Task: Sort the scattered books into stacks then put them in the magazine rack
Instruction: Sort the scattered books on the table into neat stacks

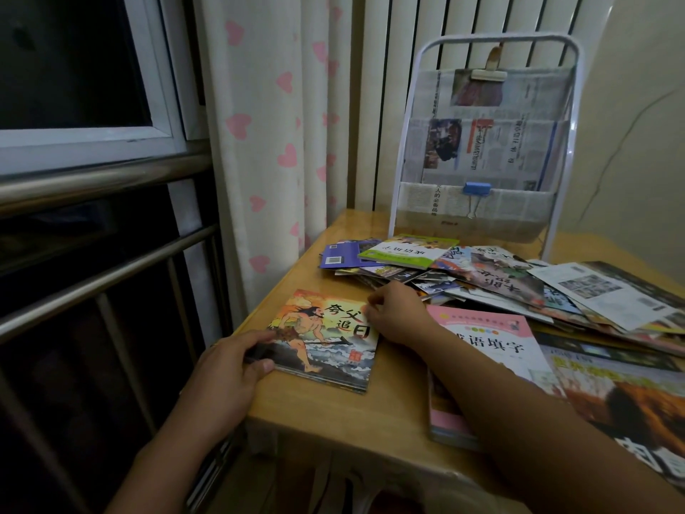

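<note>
Left hand [237,369]: fingers curled over the left edge of a small stack of thin picture books [326,343], thumb pressed on the near-left corner of the top cover. Clamped on the stack.

Right hand [393,313]: fingers bent, tips pinching or touching the far-right corner of the same stack; whether it truly grips cannot be told. Forearm lies across a pink-covered book [493,343] just to the right.

The stack sits flat near the worktop's [333,421] front-left corner. The top cover shows a running figure.

Scattered books [482,280] lie in a loose heap across the back and right of the worktop, overlapping. A large magazine [622,395] lies at the right edge, near the front.

Magazine rack [485,142] stands upright at the worktop's back edge behind the heap, its pockets holding newspapers. A blue binder clip [477,189] is on the lowest pocket's rim.
</note>
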